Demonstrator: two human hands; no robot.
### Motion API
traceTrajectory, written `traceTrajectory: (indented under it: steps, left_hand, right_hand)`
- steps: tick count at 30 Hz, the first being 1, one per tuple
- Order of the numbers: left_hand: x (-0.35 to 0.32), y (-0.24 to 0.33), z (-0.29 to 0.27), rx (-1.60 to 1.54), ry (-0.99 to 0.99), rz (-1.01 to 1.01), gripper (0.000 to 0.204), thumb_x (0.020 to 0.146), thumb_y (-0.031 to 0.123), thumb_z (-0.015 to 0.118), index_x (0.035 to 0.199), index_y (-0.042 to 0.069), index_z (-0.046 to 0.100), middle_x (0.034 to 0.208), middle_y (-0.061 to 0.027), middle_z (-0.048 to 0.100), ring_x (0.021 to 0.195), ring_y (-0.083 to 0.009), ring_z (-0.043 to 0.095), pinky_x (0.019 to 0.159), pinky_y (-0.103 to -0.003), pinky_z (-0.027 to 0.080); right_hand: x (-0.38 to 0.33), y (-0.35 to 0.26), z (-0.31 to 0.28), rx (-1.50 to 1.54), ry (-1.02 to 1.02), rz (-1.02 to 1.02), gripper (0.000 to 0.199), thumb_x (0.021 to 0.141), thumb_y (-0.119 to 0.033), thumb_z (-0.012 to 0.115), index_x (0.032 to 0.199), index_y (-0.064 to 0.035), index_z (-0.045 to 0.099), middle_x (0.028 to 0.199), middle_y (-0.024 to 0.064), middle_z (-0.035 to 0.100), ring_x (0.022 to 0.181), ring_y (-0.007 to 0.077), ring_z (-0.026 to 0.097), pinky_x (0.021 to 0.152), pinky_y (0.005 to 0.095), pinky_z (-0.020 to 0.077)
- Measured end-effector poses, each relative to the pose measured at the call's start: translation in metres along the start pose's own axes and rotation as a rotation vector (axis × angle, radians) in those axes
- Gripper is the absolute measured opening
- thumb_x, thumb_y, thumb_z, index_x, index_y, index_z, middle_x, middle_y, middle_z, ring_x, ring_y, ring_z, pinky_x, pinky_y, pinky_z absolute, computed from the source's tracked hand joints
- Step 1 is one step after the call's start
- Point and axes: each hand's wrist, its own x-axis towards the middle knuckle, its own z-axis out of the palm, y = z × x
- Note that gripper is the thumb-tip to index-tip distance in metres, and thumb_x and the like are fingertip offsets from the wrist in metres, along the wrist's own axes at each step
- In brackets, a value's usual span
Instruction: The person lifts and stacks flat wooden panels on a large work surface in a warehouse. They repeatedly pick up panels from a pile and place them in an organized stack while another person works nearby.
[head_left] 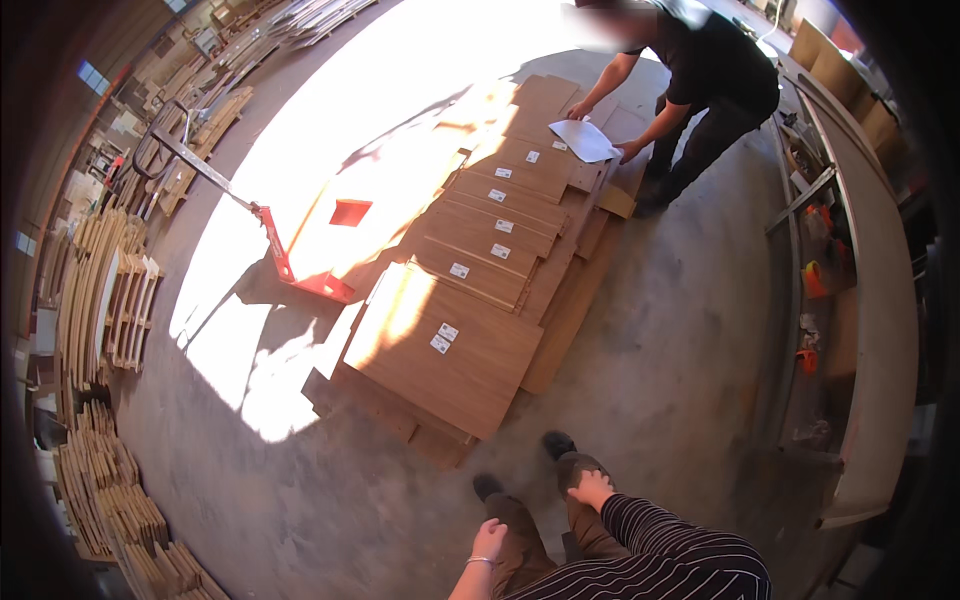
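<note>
My left hand is beside my left thigh with its fingers curled in, and nothing shows in it. A thin band circles that wrist. My right hand rests on my right leg near the knee, fingers somewhat apart, holding nothing. Past my feet lies a long row of overlapping brown wood panels, stacked low on the floor. Small white labels are stuck on several of them. At the far end a co-worker in dark clothes bends over the panels and holds a white sheet in both hands.
A red pallet jack stands left of the panels in bright sunlight. Stacks of wood pieces line the left side. To the right is a long workbench with orange tools on its lower shelf. Concrete floor lies between bench and panels.
</note>
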Motion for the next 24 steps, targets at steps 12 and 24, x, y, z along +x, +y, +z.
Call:
traceTrajectory:
  steps: [12, 24]
  left_hand:
    - [0.01, -0.072, -0.129, 1.08, -0.596, 0.054, 0.029, 0.082, 0.033, 0.051, 0.089, 0.007, 0.059, 0.093, -0.0159, 0.06, 0.091, -0.0339, 0.055, 0.079, -0.04, 0.044]
    - [0.247, -0.045, -0.144, -0.036, -0.052, 0.042, 0.027, 0.086, 0.029, 0.05, 0.105, 0.01, 0.048, 0.083, -0.0063, 0.055, 0.072, -0.0185, 0.056, 0.061, -0.036, 0.049]
  right_hand:
    - [-0.121, 0.01, 0.071, -0.041, -0.008, -0.098, 0.034, 0.078, -0.03, 0.053, 0.092, 0.0, 0.048, 0.082, 0.0184, 0.061, 0.079, 0.0344, 0.059, 0.068, 0.0445, 0.0471]
    - [0.13, -0.023, 0.053, 0.509, -0.283, -0.26, 0.049, 0.084, -0.05, 0.043, 0.093, -0.0033, 0.056, 0.085, 0.0133, 0.062, 0.086, 0.0303, 0.058, 0.075, 0.0385, 0.0446]
